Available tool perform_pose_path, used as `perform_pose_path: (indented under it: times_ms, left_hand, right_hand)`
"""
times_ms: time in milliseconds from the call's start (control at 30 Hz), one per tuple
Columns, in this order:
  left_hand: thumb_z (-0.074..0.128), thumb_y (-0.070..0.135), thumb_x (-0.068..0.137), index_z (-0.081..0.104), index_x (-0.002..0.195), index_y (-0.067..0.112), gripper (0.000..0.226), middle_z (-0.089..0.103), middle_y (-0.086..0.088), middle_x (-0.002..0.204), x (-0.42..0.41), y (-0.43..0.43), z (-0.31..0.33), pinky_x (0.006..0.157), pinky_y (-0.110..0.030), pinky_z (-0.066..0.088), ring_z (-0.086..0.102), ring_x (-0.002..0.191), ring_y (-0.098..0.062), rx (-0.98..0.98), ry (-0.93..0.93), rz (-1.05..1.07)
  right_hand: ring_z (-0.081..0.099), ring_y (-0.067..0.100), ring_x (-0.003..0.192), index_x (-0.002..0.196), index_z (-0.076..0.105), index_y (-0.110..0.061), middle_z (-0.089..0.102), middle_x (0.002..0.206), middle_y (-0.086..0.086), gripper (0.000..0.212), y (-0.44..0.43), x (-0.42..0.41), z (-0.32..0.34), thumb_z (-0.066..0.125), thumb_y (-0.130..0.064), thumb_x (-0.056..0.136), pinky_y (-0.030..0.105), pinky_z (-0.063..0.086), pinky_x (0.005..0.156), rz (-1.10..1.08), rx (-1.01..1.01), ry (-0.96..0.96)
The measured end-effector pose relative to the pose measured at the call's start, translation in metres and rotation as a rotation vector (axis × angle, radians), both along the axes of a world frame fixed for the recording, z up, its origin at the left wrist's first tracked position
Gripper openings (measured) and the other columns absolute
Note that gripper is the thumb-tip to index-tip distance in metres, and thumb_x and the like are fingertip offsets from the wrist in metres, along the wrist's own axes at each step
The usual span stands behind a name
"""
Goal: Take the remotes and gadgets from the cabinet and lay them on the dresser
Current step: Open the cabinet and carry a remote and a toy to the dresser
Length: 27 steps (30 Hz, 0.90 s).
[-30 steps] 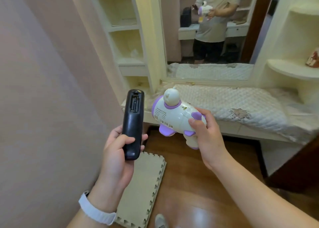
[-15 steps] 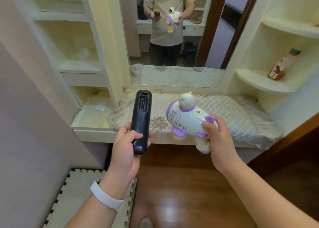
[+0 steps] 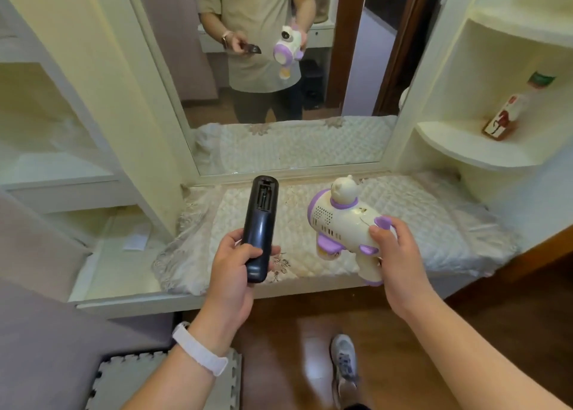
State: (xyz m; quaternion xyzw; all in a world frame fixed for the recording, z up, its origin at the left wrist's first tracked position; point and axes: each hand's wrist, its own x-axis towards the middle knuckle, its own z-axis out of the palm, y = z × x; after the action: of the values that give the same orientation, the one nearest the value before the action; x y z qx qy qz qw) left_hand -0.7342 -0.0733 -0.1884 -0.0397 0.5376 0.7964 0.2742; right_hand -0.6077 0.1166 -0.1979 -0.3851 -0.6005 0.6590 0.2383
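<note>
My left hand (image 3: 233, 270) grips a black remote (image 3: 259, 223) by its lower end, back side up, with the battery bay uncovered. My right hand (image 3: 395, 254) holds a white and purple toy gun gadget (image 3: 344, 223) with a bear head on top, fingers curled round its handle. Both are held above the front of the dresser top (image 3: 412, 233), which is covered by a quilted cream cloth. Neither object touches the cloth.
A mirror (image 3: 279, 68) stands behind the dresser and reflects the person. Cream shelves flank it; a bottle (image 3: 508, 112) leans on the right shelf (image 3: 465, 149). A low side ledge (image 3: 117, 273) lies to the left. Below are wood floor, a foam mat (image 3: 130, 375) and my shoe (image 3: 344, 366).
The view has moved closer to the dresser and turned to face it. Both hands with the remote and the toy now hover over the quilted cloth instead of short of its edge.
</note>
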Motion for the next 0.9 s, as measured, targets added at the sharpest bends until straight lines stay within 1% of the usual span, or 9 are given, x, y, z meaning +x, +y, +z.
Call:
perform_pose_path:
  times_ms: [133, 300, 433, 500, 567, 633, 733, 800, 900]
  left_hand:
    - [0.043, -0.011, 0.086, 0.050, 0.115, 0.005, 0.035, 0.064, -0.019, 0.106, -0.029, 0.044, -0.017, 0.056, -0.029, 0.052, 0.072, 0.082, -0.029, -0.059, -0.010, 0.025]
    - [0.043, -0.011, 0.087, 0.049, 0.122, 0.003, 0.038, 0.066, -0.019, 0.108, -0.060, 0.107, -0.031, 0.062, -0.032, 0.051, 0.073, 0.085, -0.028, -0.145, -0.029, 0.170]
    - [0.046, -0.009, 0.089, 0.052, 0.121, 0.005, 0.036, 0.068, -0.018, 0.107, -0.076, 0.153, -0.047, 0.070, -0.036, 0.052, 0.073, 0.092, -0.028, -0.234, -0.067, 0.235]
    - [0.049, -0.009, 0.088, 0.054, 0.121, 0.005, 0.036, 0.071, -0.017, 0.100, -0.082, 0.168, -0.057, 0.073, -0.037, 0.052, 0.071, 0.094, -0.028, -0.277, -0.070, 0.263]
    - [0.050, -0.009, 0.088, 0.054, 0.122, 0.006, 0.038, 0.071, -0.016, 0.099, -0.086, 0.178, -0.064, 0.073, -0.037, 0.051, 0.070, 0.092, -0.029, -0.324, -0.083, 0.273]
    - [0.053, -0.006, 0.087, 0.055, 0.121, 0.010, 0.038, 0.069, -0.013, 0.103, -0.090, 0.183, -0.069, 0.066, -0.034, 0.049, 0.066, 0.084, -0.026, -0.429, -0.083, 0.274]
    - [0.053, -0.006, 0.087, 0.056, 0.117, 0.015, 0.037, 0.068, -0.009, 0.105, -0.098, 0.187, -0.078, 0.059, -0.030, 0.042, 0.062, 0.081, -0.023, -0.542, -0.056, 0.261]
    - [0.054, -0.005, 0.086, 0.057, 0.116, 0.016, 0.037, 0.068, -0.009, 0.106, -0.106, 0.187, -0.087, 0.060, -0.030, 0.042, 0.062, 0.082, -0.023, -0.583, -0.061, 0.250]
    - [0.054, -0.003, 0.086, 0.056, 0.118, 0.015, 0.037, 0.067, -0.008, 0.107, -0.120, 0.185, -0.101, 0.059, -0.030, 0.042, 0.062, 0.081, -0.022, -0.617, -0.112, 0.239]
  right_hand:
    - [0.065, 0.028, 0.095, 0.103, 0.060, -0.041, 0.066, 0.110, 0.005, 0.044, 0.050, -0.038, -0.027, 0.060, -0.058, 0.062, 0.043, 0.050, 0.075, 0.036, -0.049, -0.024]
    - [0.064, 0.023, 0.085, 0.103, 0.060, -0.037, 0.065, 0.109, 0.008, 0.037, 0.118, -0.084, -0.046, 0.060, -0.049, 0.067, 0.037, 0.049, 0.065, 0.111, -0.175, -0.029]
    - [0.065, 0.024, 0.094, 0.107, 0.060, -0.034, 0.065, 0.112, 0.009, 0.041, 0.165, -0.110, -0.060, 0.061, -0.049, 0.068, 0.036, 0.050, 0.062, 0.203, -0.215, -0.063]
    - [0.064, 0.025, 0.101, 0.111, 0.058, -0.033, 0.064, 0.113, 0.005, 0.036, 0.184, -0.123, -0.067, 0.062, -0.045, 0.077, 0.034, 0.049, 0.059, 0.253, -0.222, -0.095]
    - [0.063, 0.026, 0.102, 0.114, 0.057, -0.032, 0.063, 0.113, 0.004, 0.026, 0.199, -0.135, -0.076, 0.060, -0.037, 0.089, 0.033, 0.049, 0.058, 0.293, -0.232, -0.132]
    - [0.063, 0.027, 0.100, 0.113, 0.057, -0.034, 0.063, 0.113, 0.005, 0.023, 0.208, -0.145, -0.084, 0.059, -0.035, 0.090, 0.033, 0.049, 0.060, 0.312, -0.252, -0.165]
    - [0.065, 0.029, 0.098, 0.112, 0.057, -0.036, 0.064, 0.115, 0.006, 0.029, 0.213, -0.160, -0.098, 0.062, -0.041, 0.085, 0.036, 0.051, 0.061, 0.339, -0.290, -0.194]
    - [0.067, 0.033, 0.096, 0.112, 0.058, -0.036, 0.065, 0.113, 0.008, 0.045, 0.214, -0.169, -0.108, 0.065, -0.051, 0.070, 0.039, 0.054, 0.061, 0.343, -0.344, -0.208]
    - [0.069, 0.038, 0.091, 0.113, 0.059, -0.032, 0.069, 0.108, 0.011, 0.063, 0.210, -0.182, -0.123, 0.065, -0.057, 0.056, 0.048, 0.056, 0.072, 0.361, -0.391, -0.227]
